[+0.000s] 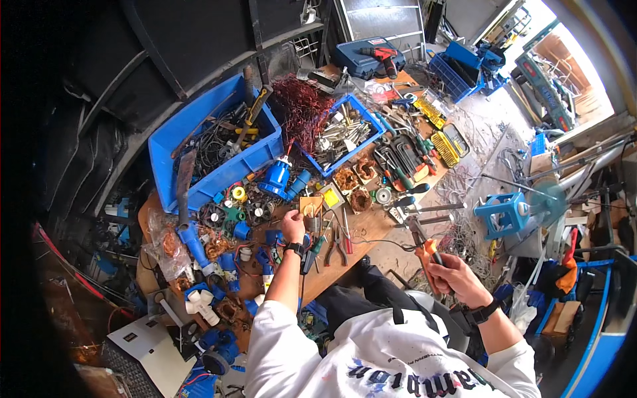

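Note:
My left hand rests over the middle of the workbench, fingers closed at the near-left edge of a small brown square piece. The exact grip is too small to make out. Off the bench's right edge, my right hand is closed around the orange handles of a pair of pliers, jaws pointing up and left. A dark cable runs from the bench toward the pliers. Near my left hand lie a second pair of pliers and a screwdriver with a dark green handle.
A large blue crate of cables and tools stands at the back left, beside tangled copper wire. A smaller blue tray holds metal parts. Copper-wound cores sit nearby. A blue stool and scattered wire are on the right.

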Demonstrator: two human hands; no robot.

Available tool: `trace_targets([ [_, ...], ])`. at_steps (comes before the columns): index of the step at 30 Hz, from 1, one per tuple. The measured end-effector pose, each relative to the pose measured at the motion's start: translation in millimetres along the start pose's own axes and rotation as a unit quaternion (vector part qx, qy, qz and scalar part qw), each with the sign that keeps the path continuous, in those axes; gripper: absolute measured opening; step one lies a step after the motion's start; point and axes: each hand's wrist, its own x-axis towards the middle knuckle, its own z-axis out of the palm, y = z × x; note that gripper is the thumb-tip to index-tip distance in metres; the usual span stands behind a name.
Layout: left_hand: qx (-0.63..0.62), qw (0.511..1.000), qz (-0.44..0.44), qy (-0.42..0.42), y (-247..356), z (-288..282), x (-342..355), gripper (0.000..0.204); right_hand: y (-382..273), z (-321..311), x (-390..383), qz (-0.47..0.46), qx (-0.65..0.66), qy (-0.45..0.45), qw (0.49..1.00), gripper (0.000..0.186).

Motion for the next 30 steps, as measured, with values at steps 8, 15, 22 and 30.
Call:
trace_targets([
  [8, -0.128, 0.983, 0.047, 0.123, 22.8, -27.6, -27.1, 0.029, -6.1, 6.6, 9.8, -0.012, 0.044, -0.030, 0.999, 0.009],
  [15, -0.260, 0.927, 0.190, -0.194, 170.3, -114.0, -145.4, 0.029, -26.9, 31.0, 9.7, -0.026, 0.165, -0.098, 0.981, 0.013],
  [22, -0.268, 0.882, 0.202, -0.332, 232.3, -157.2, -183.3, 0.029, -36.8, 88.3, 10.0, -0.051, 0.066, -0.187, 0.979, 0.018],
  [30, -0.350, 0.917, 0.192, -0.019, 194.2, -233.6, -156.6, 0.023, -34.2, 76.3, 35.9, -0.139, 0.063, -0.077, 0.985, 0.023],
])
